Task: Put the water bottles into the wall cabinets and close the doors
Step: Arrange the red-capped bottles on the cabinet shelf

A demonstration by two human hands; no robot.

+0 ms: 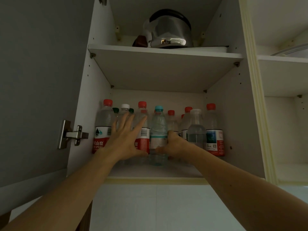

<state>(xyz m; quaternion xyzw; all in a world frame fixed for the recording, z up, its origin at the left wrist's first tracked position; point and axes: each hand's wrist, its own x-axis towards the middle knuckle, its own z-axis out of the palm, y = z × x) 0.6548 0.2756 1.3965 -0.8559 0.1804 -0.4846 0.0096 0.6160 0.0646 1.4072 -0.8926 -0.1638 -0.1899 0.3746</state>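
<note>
Two bare arms reach up: the right hand (173,144) grips the blue-capped bottle (158,130) on the bottom shelf (175,170), maybe standing, the flat left hand (128,139) steadies neighbours, so slide gently.

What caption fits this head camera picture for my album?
Right hand grips a blue-capped bottle while left hand steadies red-capped bottles.

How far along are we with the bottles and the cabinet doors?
Mostly stocked: about a dozen capped bottles already stand on the lower shelf. In hand: the right hand has its grip on the teal-capped bottle, setting it in at the front, while the left hand presses flat against the red-label bottles beside it. Left: release it and close the door, which stands open.
</note>
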